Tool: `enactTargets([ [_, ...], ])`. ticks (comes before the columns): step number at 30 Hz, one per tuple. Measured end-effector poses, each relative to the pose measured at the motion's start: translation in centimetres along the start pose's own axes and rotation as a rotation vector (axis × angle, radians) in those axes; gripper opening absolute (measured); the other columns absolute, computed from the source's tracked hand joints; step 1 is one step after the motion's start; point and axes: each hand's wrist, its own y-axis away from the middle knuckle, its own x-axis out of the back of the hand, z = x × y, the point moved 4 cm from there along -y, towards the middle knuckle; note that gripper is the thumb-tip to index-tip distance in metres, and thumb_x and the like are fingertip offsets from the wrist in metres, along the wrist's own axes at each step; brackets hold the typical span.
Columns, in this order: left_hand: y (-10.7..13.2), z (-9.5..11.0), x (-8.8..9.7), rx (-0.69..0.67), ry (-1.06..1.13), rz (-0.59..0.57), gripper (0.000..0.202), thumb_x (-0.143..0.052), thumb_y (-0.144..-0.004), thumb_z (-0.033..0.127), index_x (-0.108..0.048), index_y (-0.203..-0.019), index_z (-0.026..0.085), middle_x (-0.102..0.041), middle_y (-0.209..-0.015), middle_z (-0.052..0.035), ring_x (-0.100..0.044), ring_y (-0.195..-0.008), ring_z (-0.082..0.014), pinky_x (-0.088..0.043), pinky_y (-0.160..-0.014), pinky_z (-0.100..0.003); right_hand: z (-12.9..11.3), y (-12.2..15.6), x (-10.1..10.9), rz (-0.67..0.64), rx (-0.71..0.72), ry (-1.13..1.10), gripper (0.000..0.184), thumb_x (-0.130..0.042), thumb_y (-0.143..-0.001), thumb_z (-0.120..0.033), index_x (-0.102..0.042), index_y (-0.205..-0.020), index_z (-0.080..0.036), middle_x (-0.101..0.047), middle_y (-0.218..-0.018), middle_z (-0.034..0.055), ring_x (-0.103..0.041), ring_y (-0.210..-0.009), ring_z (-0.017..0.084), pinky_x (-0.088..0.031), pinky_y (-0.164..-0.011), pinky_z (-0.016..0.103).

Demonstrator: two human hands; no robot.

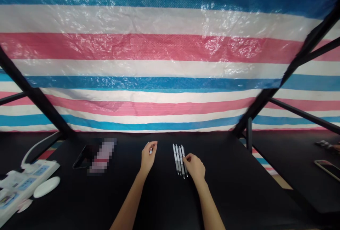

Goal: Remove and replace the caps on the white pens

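Several white pens with grey grips (177,159) lie side by side on the black table (164,201), a little right of the middle, with their metal tips toward me. My right hand (195,167) pinches the rightmost pen of this row at its barrel, and the fingertips cover part of it. To the left of the row, my left hand (148,155) is curled just above the table. Its fingers are closed around a small white object (151,150), mostly hidden, whose kind I cannot make out.
At the far left are a white power strip (34,177) with plugs and a white oval object (47,186). A dark phone-like device (86,155) lies beside a pixelated patch. Another phone (328,169) is at right. Black frame bars (265,104) and a striped sheet (159,45) stand behind.
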Motion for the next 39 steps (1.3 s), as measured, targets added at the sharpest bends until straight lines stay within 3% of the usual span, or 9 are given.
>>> enactTargets([
  [6,0.3,0.5,0.0,-0.102,-0.078,-0.100,0.025,-0.048,-0.083,0.030,-0.062,-0.101,0.021,-0.067,-0.095,-0.0062,-0.063,-0.084,-0.0172,-0.046,-0.083,-0.035,-0.7,-1.0,0.5,0.162,0.238,-0.142,0.020,-0.047,-0.079,-0.035,-0.058,-0.068,-0.023,-0.062,-0.065,0.0033,-0.059,-0.068,0.021,-0.036,-0.058,0.027],
  [10,0.5,1.4,-0.6,-0.194,-0.130,-0.210,0.038,-0.048,-0.084,0.028,-0.050,-0.122,0.025,-0.064,-0.110,-0.0057,-0.061,-0.091,-0.0165,-0.043,-0.091,-0.040,-2.7,-1.1,0.4,-0.031,0.490,-0.334,0.022,-0.046,-0.083,-0.040,-0.059,-0.078,-0.022,-0.059,-0.062,-0.0008,-0.056,-0.061,0.017,-0.037,-0.058,0.024],
  [13,0.5,1.8,-0.7,-0.244,-0.140,-0.267,0.036,-0.048,-0.085,0.029,-0.052,-0.121,0.026,-0.062,-0.115,-0.0054,-0.060,-0.097,-0.0178,-0.042,-0.092,-0.041,-4.1,-0.7,0.2,-0.194,0.585,-0.417,0.026,-0.048,-0.083,-0.041,-0.060,-0.073,-0.021,-0.056,-0.060,-0.0017,-0.054,-0.060,0.015,-0.037,-0.057,0.023],
  [18,0.3,1.7,-0.1,-0.273,-0.147,-0.261,0.020,-0.050,-0.084,0.031,-0.067,-0.085,0.022,-0.069,-0.089,-0.0042,-0.062,-0.086,-0.0189,-0.046,-0.085,-0.037,-4.3,-1.5,-0.8,-0.354,0.543,-0.651,0.033,-0.052,-0.081,-0.049,-0.060,-0.075,-0.017,-0.057,-0.060,-0.0010,-0.053,-0.058,0.014,-0.038,-0.057,0.024],
  [23,-0.3,0.3,1.7,-0.142,-0.050,-0.046,0.021,-0.054,-0.081,0.034,-0.068,-0.082,0.020,-0.068,-0.086,-0.0054,-0.063,-0.083,-0.0190,-0.048,-0.080,-0.032,-3.2,-3.0,-1.7,-0.401,0.409,-0.884,0.039,-0.065,-0.069,-0.051,-0.062,-0.089,-0.017,-0.062,-0.065,0.0010,-0.058,-0.063,0.016,-0.041,-0.059,0.026],
  [26,-0.9,-0.6,2.1,-0.062,-0.016,-0.031,0.020,-0.059,-0.076,0.035,-0.069,-0.081,0.019,-0.070,-0.086,-0.0064,-0.064,-0.084,-0.0205,-0.048,-0.081,-0.034,-3.0,-3.5,-2.0,-0.339,0.358,-0.906,0.042,-0.067,-0.065,-0.052,-0.065,-0.086,-0.016,-0.065,-0.066,0.0027,-0.059,-0.062,0.017,-0.042,-0.057,0.027],
  [32,-1.9,-1.7,2.2,0.002,0.080,-0.157,0.023,-0.061,-0.073,0.035,-0.071,-0.084,0.018,-0.072,-0.091,-0.0077,-0.064,-0.089,-0.0223,-0.047,-0.086,-0.037,-2.6,-4.1,-3.2,-0.175,0.300,-0.930,0.047,-0.063,-0.066,-0.057,-0.068,-0.086,-0.015,-0.068,-0.064,0.0056,-0.058,-0.054,0.018,-0.042,-0.051,0.028],
  [39,-1.8,-2.5,2.4,-0.023,0.050,-0.124,0.020,-0.062,-0.072,0.036,-0.070,-0.074,0.018,-0.072,-0.082,-0.0068,-0.065,-0.083,-0.0226,-0.048,-0.083,-0.037,-2.3,-3.7,-3.7,-0.060,0.391,-0.852,0.038,-0.061,-0.072,-0.050,-0.069,-0.086,-0.015,-0.070,-0.071,0.0077,-0.064,-0.073,0.023,-0.047,-0.070,0.034],
])
